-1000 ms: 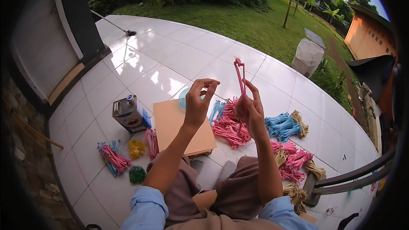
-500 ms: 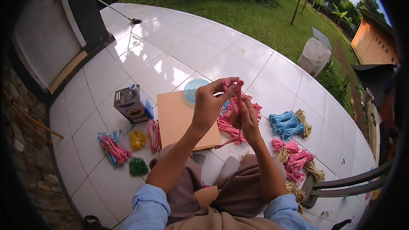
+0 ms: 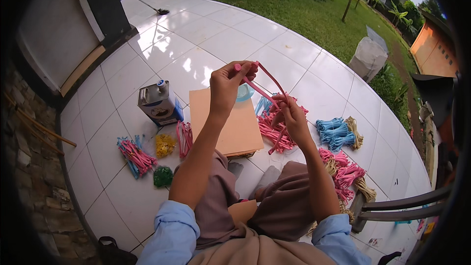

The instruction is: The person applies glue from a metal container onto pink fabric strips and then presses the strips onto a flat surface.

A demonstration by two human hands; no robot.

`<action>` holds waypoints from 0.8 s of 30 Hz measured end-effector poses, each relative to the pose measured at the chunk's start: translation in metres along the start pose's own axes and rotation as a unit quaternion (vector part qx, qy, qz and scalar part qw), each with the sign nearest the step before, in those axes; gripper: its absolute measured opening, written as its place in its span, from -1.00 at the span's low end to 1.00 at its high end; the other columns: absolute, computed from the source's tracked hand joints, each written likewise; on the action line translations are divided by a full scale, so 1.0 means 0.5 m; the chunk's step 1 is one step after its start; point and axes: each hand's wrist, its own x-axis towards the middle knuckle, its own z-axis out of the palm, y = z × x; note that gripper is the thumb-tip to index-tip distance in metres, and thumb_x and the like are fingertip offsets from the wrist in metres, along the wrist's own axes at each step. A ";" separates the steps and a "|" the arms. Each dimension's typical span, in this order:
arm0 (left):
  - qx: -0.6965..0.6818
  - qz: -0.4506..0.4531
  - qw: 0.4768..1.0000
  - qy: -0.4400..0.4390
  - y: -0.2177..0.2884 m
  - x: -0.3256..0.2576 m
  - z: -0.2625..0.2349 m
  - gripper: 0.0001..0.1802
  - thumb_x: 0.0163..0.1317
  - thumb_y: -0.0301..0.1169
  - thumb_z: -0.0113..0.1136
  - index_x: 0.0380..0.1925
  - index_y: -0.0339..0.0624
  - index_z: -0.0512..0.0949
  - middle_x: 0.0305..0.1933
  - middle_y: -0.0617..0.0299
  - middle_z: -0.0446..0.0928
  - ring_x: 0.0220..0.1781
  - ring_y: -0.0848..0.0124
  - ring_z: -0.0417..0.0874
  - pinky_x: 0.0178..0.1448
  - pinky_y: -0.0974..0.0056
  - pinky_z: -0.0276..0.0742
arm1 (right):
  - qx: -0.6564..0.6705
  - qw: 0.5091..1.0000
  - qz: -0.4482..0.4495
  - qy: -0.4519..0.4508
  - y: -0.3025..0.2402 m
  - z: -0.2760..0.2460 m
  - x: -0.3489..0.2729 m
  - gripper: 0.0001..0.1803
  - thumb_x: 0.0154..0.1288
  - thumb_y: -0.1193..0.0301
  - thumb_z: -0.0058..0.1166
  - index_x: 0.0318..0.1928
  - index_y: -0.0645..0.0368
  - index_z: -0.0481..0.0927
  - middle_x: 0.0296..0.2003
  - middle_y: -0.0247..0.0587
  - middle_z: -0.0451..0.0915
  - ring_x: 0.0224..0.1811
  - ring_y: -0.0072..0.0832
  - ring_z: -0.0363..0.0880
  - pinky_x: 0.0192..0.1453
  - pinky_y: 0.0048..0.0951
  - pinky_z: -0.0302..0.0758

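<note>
My left hand (image 3: 229, 84) pinches the bent top end of a long pink strip (image 3: 265, 91), raised above a tan board (image 3: 230, 120) lying on the white tiled floor. My right hand (image 3: 293, 118) grips the same strip lower down, and its free end hangs toward a heap of loose pink strips (image 3: 274, 132) beside the board. I sit on the floor with my knees under my forearms.
A metal can (image 3: 158, 102) stands left of the board. Small pink-and-blue bundles (image 3: 133, 151), a yellow clump (image 3: 165, 144) and a green clump (image 3: 163, 176) lie at left. Blue bundles (image 3: 336, 132) and pink tasselled bundles (image 3: 346, 174) lie at right. A chair frame (image 3: 402, 203) stands at lower right.
The hands were close together around the strip half a second ago. Now the left hand has drawn up and to the left, and the right hand has slid down and right, stretching the strip out.
</note>
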 end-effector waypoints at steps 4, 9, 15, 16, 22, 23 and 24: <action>0.048 -0.021 0.998 0.019 -0.018 -0.004 -0.040 -0.71 0.25 -0.29 0.12 -0.27 -0.34 0.61 -0.37 0.19 0.62 -0.37 0.54 0.62 -0.20 0.45 0.58 | 0.072 0.997 -0.025 0.013 0.001 -0.022 0.024 -0.70 0.44 0.36 -0.26 0.06 0.21 0.40 -0.40 -0.34 0.44 -0.49 -0.65 0.47 -0.40 -0.61 0.43; 0.115 -0.129 0.985 -0.013 -0.009 -0.018 -0.105 -0.70 0.21 -0.27 0.18 -0.18 -0.26 0.58 -0.36 0.32 0.56 -0.40 0.62 0.48 -0.22 0.48 0.52 | 0.126 0.992 -0.008 -0.010 -0.032 -0.048 0.051 -0.53 0.39 0.34 -0.11 0.25 0.15 0.22 -0.44 -0.45 0.32 -0.50 -0.72 0.32 -0.49 -0.69 0.26; -0.163 -0.082 0.969 -0.165 -0.006 -0.038 -0.124 -0.27 0.09 -0.29 0.31 0.20 -0.30 0.20 -0.15 0.24 0.41 -0.08 0.48 0.51 0.10 0.37 0.51 | 0.128 0.991 -0.032 0.003 -0.050 -0.069 0.051 -0.47 0.38 0.41 -0.15 0.31 0.16 0.09 -0.50 -0.34 0.42 -0.64 -0.72 0.30 -0.60 -0.70 0.21; -0.100 -0.086 0.982 -0.139 -0.022 -0.030 -0.127 -0.33 0.19 -0.19 0.19 0.21 -0.27 0.20 -0.04 0.18 0.36 0.00 0.44 0.46 0.12 0.33 0.50 | 0.134 0.991 -0.012 -0.027 -0.049 -0.065 0.051 -0.48 0.38 0.43 -0.16 0.30 0.17 0.08 -0.48 -0.31 0.44 -0.64 -0.71 0.31 -0.61 -0.69 0.21; 0.050 -0.183 0.963 -0.193 -0.058 -0.046 -0.024 -0.38 0.32 -0.06 -0.04 0.21 -0.27 0.19 -0.01 0.12 0.36 0.00 0.42 0.45 0.06 0.30 0.51 | 0.205 0.969 0.054 -0.122 0.002 -0.054 0.034 -0.71 0.36 0.41 -0.11 0.03 0.17 0.22 -0.47 -0.19 0.49 -0.64 -0.59 0.40 -0.59 -0.62 0.31; 0.050 -0.186 0.962 -0.192 -0.060 -0.044 -0.017 -0.38 0.32 -0.06 -0.04 0.21 -0.27 0.19 -0.01 0.12 0.36 0.00 0.42 0.45 0.06 0.30 0.51 | 0.207 0.969 0.056 -0.122 0.007 -0.053 0.029 -0.71 0.36 0.41 -0.11 0.03 0.17 0.22 -0.47 -0.19 0.49 -0.64 -0.59 0.40 -0.59 -0.62 0.31; 0.016 -0.176 0.975 -0.137 -0.061 -0.036 -0.012 -0.39 0.31 -0.08 -0.02 0.18 -0.29 0.19 -0.02 0.11 0.37 -0.01 0.41 0.47 0.05 0.29 0.51 | 0.208 0.964 0.069 -0.153 0.014 -0.052 0.023 -0.72 0.36 0.40 -0.10 0.02 0.16 0.23 -0.47 -0.19 0.49 -0.63 -0.56 0.42 -0.57 -0.60 0.33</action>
